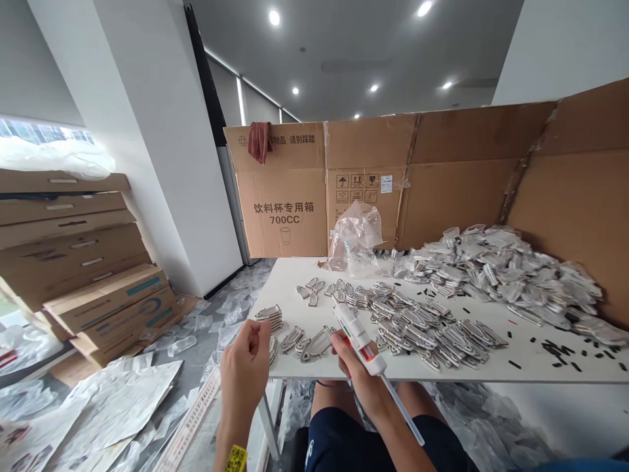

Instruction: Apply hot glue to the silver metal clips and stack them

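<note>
My left hand (244,367) is raised at the near left corner of the white table (491,370), its fingers pinched together on something too small to make out. My right hand (354,370) grips a white glue tube (360,339) with a red band, nozzle pointing up and away. Flat grey metal clip pieces (314,344) lie on the table just past both hands. A small stack of the same pieces (270,316) sits beyond my left hand.
A big heap of bagged clips (501,265) fills the table's far right, with crumpled plastic bags (354,239) behind. Cardboard walls (442,177) ring the table. Stacked flat cartons (73,262) stand at left; paper and plastic litter the floor.
</note>
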A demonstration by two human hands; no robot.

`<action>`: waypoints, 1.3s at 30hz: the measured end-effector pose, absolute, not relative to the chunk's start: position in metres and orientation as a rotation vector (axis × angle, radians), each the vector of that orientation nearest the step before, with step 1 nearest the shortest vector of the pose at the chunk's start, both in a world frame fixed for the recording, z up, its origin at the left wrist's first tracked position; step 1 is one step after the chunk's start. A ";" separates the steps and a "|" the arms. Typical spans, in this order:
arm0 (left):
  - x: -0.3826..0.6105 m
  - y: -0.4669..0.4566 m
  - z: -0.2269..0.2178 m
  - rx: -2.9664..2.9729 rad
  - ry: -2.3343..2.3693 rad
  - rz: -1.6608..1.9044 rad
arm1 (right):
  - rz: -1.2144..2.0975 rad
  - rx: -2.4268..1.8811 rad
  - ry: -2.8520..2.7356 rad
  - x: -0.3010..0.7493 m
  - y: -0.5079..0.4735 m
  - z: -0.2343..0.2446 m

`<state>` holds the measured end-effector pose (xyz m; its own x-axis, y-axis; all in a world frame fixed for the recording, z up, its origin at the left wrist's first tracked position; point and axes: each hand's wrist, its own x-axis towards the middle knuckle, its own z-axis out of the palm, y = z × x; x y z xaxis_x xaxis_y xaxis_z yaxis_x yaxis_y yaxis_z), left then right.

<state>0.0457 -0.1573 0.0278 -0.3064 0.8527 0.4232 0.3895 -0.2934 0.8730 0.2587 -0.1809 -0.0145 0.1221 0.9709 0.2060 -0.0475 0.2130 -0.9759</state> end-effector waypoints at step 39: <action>0.031 -0.157 0.025 1.997 1.264 1.247 | 1.012 -1.053 -1.195 0.261 -0.183 -0.019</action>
